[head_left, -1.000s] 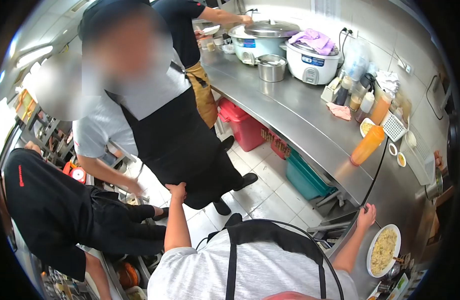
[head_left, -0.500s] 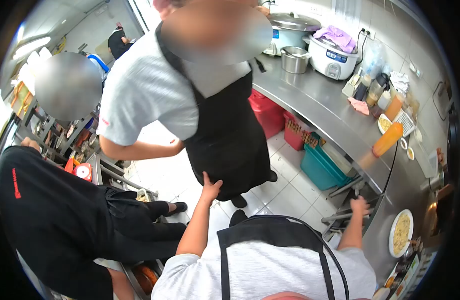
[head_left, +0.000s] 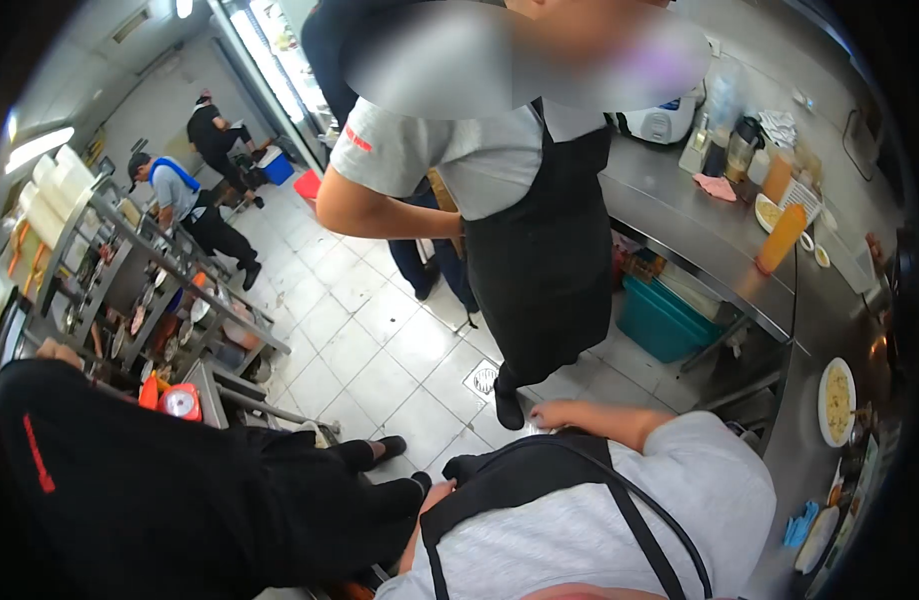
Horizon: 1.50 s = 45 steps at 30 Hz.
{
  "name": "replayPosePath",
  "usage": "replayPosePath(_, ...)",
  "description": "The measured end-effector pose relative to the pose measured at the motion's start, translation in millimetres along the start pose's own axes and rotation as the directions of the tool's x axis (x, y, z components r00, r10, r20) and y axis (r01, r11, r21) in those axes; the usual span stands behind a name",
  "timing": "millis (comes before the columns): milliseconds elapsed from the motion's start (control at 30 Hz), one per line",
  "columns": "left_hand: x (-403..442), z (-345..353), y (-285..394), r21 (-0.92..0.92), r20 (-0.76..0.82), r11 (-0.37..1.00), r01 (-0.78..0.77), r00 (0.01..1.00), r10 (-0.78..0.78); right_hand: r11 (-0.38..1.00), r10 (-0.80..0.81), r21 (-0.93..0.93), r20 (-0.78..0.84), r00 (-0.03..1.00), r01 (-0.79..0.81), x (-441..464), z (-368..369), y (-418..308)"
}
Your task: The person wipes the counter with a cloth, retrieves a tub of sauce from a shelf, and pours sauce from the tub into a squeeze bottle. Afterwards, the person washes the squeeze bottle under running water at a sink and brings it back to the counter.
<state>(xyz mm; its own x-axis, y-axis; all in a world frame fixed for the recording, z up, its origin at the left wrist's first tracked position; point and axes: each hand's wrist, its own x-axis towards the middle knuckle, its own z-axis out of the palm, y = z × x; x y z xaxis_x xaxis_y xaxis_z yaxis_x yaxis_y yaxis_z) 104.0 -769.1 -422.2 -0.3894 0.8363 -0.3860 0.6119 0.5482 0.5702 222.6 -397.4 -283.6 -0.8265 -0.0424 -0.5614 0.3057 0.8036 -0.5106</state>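
Note:
My right hand (head_left: 554, 413) reaches across in front of my black apron (head_left: 520, 485), its fingers pointing left. A small pale patch shows just under its fingertips, too unclear to name, and I cannot make out the grip. Low at the apron's left edge is my left hand (head_left: 439, 494), mostly hidden by the cloth, so its fingers do not show. A co-worker in a black apron (head_left: 545, 270) stands in front of me, nearest to my right hand. Another person in a black shirt (head_left: 130, 480) is close on my left.
The steel counter (head_left: 670, 215) on the right bears an orange squeeze bottle (head_left: 782, 240), a rice cooker (head_left: 660, 122) and a white oval dish of food (head_left: 837, 402). Below stands a teal bin (head_left: 665, 320). Left are shelves (head_left: 145, 270) and a red scale (head_left: 180, 402). More people work farther back.
My right hand has moved left from beside the counter to the front of my apron. My left hand has drawn back toward my body. The co-worker ahead has shifted right, and the view has turned left.

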Motion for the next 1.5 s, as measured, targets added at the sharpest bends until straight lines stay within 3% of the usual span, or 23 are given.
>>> replayPosePath(67,1.8,14.9,-26.1,0.080,0.037,0.997,0.013,0.999,-0.016,0.996,0.075,-0.066,0.139,0.988,-0.066,32.0,-5.0,38.9)
replayPosePath(167,22.1,23.5,-37.0,0.145,0.011,0.988,0.057,0.998,-0.059,0.958,0.188,-0.251,0.173,0.967,-0.141,38.2,-41.9,50.2)
replayPosePath(233,32.5,32.7,-31.9,0.146,-0.043,0.977,0.155,0.988,-0.150,0.961,0.175,-0.254,0.245,0.954,-0.111,53.6,-60.1,49.6)
replayPosePath(267,52.5,24.3,-27.6,0.192,0.020,0.958,0.212,0.975,-0.220,0.960,0.156,-0.269,0.281,0.947,-0.079,68.4,-71.7,44.6)
replayPosePath(300,58.1,16.3,-20.9,-0.201,0.022,0.848,0.490,0.868,-0.496,0.939,0.059,-0.343,0.266,0.962,0.037,78.6,-80.8,41.3)
replayPosePath(333,55.1,-31.7,32.5,-0.577,0.022,0.550,0.603,0.685,-0.728,0.930,-0.018,-0.350,0.265,0.964,0.113,91.4,-89.4,40.6)
replayPosePath(400,75.9,-39.5,34.2,-0.652,-0.014,0.520,0.551,0.677,-0.736,0.967,-0.124,-0.216,0.071,0.990,0.137,95.6,-111.4,33.8)
replayPosePath(500,84.7,-67.7,66.9,-0.654,-0.158,0.574,0.493,0.653,-0.741,0.982,-0.158,-0.105,0.009,0.987,0.158,117.6,-142.6,39.5)
replayPosePath(600,87.7,-55.7,56.9,-0.614,-0.090,0.607,0.505,0.719,-0.690,0.951,0.105,0.240,0.339,0.935,-0.194,109.1,-172.9,21.6)
replayPosePath(733,100.8,-26.5,-2.9,-0.301,0.113,0.835,0.460,0.887,-0.448,0.945,0.053,0.293,0.309,0.950,-0.148,105.5,-162.0,45.7)
replayPosePath(833,111.7,-55.6,-27.6,-0.174,0.165,0.897,0.406,0.910,-0.380,0.934,0.098,0.310,0.251,0.963,-0.176,82.7,-161.2,43.3)
replayPosePath(933,124.7,-98.7,-41.1,-0.128,0.193,0.888,0.442,0.889,-0.414,0.965,0.016,0.259,0.070,0.997,-0.033,65.1,-144.6,63.7)
replayPosePath(1067,144.2,-158.0,-54.6,-0.157,0.097,0.872,0.464,0.886,-0.454,0.939,0.334,0.140,-0.149,0.931,-0.314,23.0,-96.2,110.5)
replayPosePath(1133,148.5,-172.0,-71.1,-0.126,-0.132,0.958,0.256,0.953,-0.272,0.856,0.516,0.150,-0.237,0.823,-0.494,-15.2,-65.7,124.8)
replayPosePath(1200,151.3,-177.0,-77.3,-0.347,-0.126,0.854,0.389,0.883,-0.453,0.639,0.766,0.251,-0.117,0.633,-0.727,-33.4,-24.4,139.8)
replayPosePath(1233,156.7,-178.6,-76.0,-0.457,-0.107,0.776,0.434,0.840,-0.533,0.661,0.745,0.182,-0.044,0.666,-0.728,-36.0,9.8,163.3)
replayPosePath(1267,156.2,-179.6,-72.1,-0.405,-0.093,0.795,0.451,0.845,-0.527,0.681,0.726,0.106,0.029,0.687,-0.725,-33.3,45.8,186.2)
replayPosePath(1333,139.9,-167.8,-69.8,-0.306,-0.054,0.820,0.484,0.851,-0.522,0.588,0.785,0.293,0.015,0.619,-0.754,-63.3,74.9,154.3)
replayPosePath(1400,113.6,-162.8,-49.0,-0.331,0.041,0.793,0.512,0.847,-0.530,0.502,0.799,0.303,0.195,0.568,-0.810,-72.5,87.0,125.5)
replayPosePath(1467,93.2,-162.1,-31.3,-0.379,0.217,0.712,0.591,0.805,-0.552,0.710,0.621,0.278,0.186,0.761,-0.647,-61.9,103.5,136.2)
replayPosePath(1500,94.1,-134.1,-50.4,-0.519,0.283,0.538,0.664,0.727,-0.625,0.797,0.536,0.213,0.183,0.824,-0.565,-60.3,87.8,123.4)
